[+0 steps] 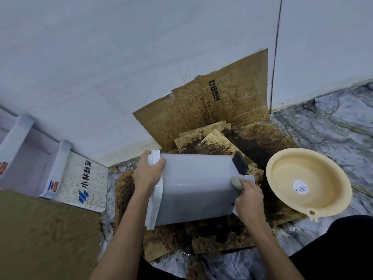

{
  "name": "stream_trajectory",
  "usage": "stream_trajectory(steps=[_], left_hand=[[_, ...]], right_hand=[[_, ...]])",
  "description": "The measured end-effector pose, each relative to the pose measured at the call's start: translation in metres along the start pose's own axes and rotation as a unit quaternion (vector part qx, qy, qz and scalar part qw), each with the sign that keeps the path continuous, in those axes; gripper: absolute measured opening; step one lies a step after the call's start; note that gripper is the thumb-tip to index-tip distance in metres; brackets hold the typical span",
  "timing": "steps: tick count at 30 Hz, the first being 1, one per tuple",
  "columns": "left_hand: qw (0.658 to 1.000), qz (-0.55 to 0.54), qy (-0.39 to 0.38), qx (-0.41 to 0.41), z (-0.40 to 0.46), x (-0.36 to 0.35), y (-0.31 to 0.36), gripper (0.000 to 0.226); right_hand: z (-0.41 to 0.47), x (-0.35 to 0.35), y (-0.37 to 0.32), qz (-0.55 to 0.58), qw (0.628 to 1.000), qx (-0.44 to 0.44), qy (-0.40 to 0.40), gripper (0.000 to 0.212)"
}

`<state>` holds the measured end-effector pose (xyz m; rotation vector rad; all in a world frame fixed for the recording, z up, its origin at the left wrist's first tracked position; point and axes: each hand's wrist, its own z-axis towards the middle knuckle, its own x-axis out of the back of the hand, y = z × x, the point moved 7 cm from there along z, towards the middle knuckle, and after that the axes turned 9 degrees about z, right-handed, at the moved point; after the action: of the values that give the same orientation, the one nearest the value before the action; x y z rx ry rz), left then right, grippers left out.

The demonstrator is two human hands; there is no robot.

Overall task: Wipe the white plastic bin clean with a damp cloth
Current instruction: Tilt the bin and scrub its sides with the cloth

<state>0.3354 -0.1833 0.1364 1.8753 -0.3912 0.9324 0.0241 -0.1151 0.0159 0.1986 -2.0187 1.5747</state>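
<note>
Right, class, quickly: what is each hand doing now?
Left hand: grips the white plastic bin's rim.
Right hand: holds the damp cloth against the bin.

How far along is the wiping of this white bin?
Done: the bin's upturned side looks clean and glossy. In hand: it lies tipped on stained cardboard; the left hand grips its rim while the right hand presses a cloth near its base. Left: the base end, the underside and the inside, all out of view. The basin sits beside it.
</note>
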Motion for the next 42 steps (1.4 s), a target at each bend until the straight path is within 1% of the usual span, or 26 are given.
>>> stream_trajectory(steps=[1,3,6,8,11,14,17,22,25,27,28,30,31,32,34,36,37,39,41,42], left_hand=[[1.0,-0.003,0.005,-0.003,0.0,0.001,0.001,0.068],[1.0,-0.012,0.017,-0.009,0.002,0.004,0.0,0.064],[0.999,-0.004,0.031,-0.03,0.004,0.01,0.002,0.062],[0.998,0.002,0.037,-0.046,0.004,0.013,0.004,0.062],[0.995,0.028,0.044,-0.082,0.001,0.017,0.012,0.064],[0.989,0.052,0.039,-0.132,-0.004,0.021,0.028,0.07],[0.977,0.072,0.05,-0.193,-0.009,0.025,0.048,0.061],[0.945,0.067,0.009,-0.32,-0.023,0.004,0.076,0.071],[0.912,0.115,-0.016,-0.394,-0.031,-0.017,0.088,0.068],[0.892,0.151,-0.044,-0.423,-0.034,-0.029,0.093,0.066],[0.885,0.18,-0.042,-0.427,-0.033,-0.033,0.094,0.067],[0.883,0.235,-0.008,-0.406,-0.037,-0.036,0.094,0.07],[0.892,0.247,0.017,-0.379,-0.04,-0.036,0.091,0.075],[0.906,0.25,0.043,-0.34,-0.044,-0.035,0.088,0.081],[0.942,0.227,0.081,-0.234,-0.053,-0.03,0.076,0.092],[0.971,0.166,0.079,-0.155,-0.059,-0.026,0.061,0.098],[0.98,0.129,0.067,-0.139,-0.059,-0.024,0.056,0.098],[0.987,0.055,0.044,-0.142,-0.058,-0.019,0.049,0.093],[0.988,-0.021,0.024,-0.154,-0.06,-0.015,0.043,0.08],[0.986,-0.057,0.017,-0.157,-0.061,-0.014,0.039,0.07]], right_hand=[[-0.001,0.004,-0.001,0.014,1.0,-0.002,-0.009,0.048],[-0.008,0.008,-0.017,0.049,0.998,0.03,-0.013,0.043],[-0.019,-0.003,-0.064,0.094,0.987,0.129,-0.006,0.037],[-0.021,-0.025,-0.095,0.109,0.976,0.185,-0.035,0.038],[-0.015,-0.057,-0.132,0.103,0.956,0.258,-0.091,0.044],[0.004,-0.073,-0.15,0.075,0.947,0.296,-0.096,0.045],[0.03,-0.061,-0.148,0.094,0.956,0.27,-0.064,0.044],[0.054,-0.029,-0.105,0.134,0.98,0.15,-0.015,0.039],[0.057,-0.013,-0.074,0.159,0.985,0.062,0.011,0.036],[0.055,-0.006,-0.059,0.173,0.984,0.036,0.006,0.032],[0.052,-0.004,-0.054,0.177,0.984,0.031,0.0,0.032],[0.044,-0.004,-0.05,0.183,0.982,0.036,-0.017,0.038],[0.039,-0.005,-0.049,0.179,0.983,0.041,-0.025,0.041],[0.035,-0.007,-0.048,0.178,0.982,0.051,-0.028,0.041],[0.029,-0.008,-0.047,0.177,0.982,0.061,-0.016,0.036],[0.024,-0.007,-0.046,0.173,0.982,0.075,-0.002,0.03],[0.022,-0.005,-0.046,0.166,0.983,0.08,0.001,0.029],[0.02,-0.001,-0.047,0.151,0.985,0.088,0.005,0.03],[0.019,0.005,-0.052,0.154,0.983,0.096,0.008,0.031],[0.019,0.007,-0.056,0.165,0.981,0.1,0.008,0.031]])
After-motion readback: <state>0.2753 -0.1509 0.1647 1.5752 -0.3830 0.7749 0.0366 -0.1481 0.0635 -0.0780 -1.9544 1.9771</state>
